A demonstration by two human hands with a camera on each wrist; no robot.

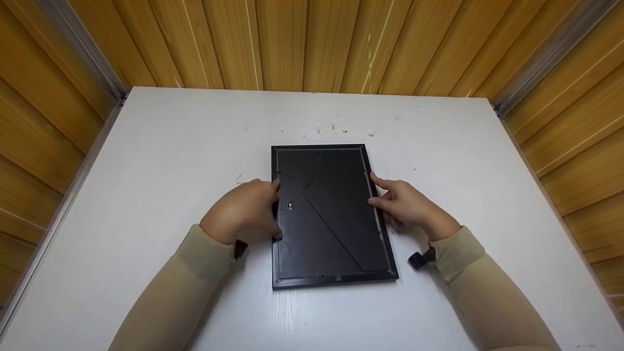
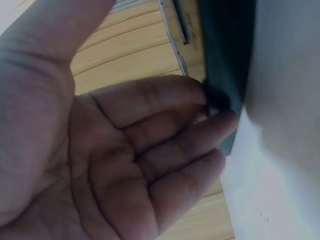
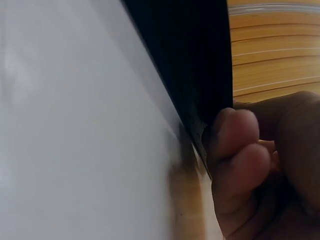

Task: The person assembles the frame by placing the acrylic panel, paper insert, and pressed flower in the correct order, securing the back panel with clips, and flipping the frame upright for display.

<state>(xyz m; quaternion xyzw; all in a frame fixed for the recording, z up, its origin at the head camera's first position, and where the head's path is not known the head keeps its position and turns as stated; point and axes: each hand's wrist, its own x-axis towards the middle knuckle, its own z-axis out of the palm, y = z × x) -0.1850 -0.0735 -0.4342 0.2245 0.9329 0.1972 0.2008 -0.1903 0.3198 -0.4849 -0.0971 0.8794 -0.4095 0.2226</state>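
A black picture frame (image 1: 331,219) lies face down on the white table, in the middle of the head view. Its back panel shows the outline of a stand leg and a small metal hanger near the left edge. My left hand (image 1: 248,207) grips the left side, thumb near the lower part and fingertips higher up. In the left wrist view, the fingers (image 2: 175,145) bend against the frame's side (image 2: 227,50). Across from it, my right hand (image 1: 402,202) holds the right edge, with two digits on top and other fingers curled beside or below it. Whether the frame is slightly raised, I cannot tell.
The white table (image 1: 185,131) carries small dark scuffs beyond the frame. Yellow wood-look panels (image 1: 282,44) stand behind it and on both sides, joined by grey metal corner posts (image 1: 551,58). A dark device (image 1: 418,260) sticks out from the right cuff.
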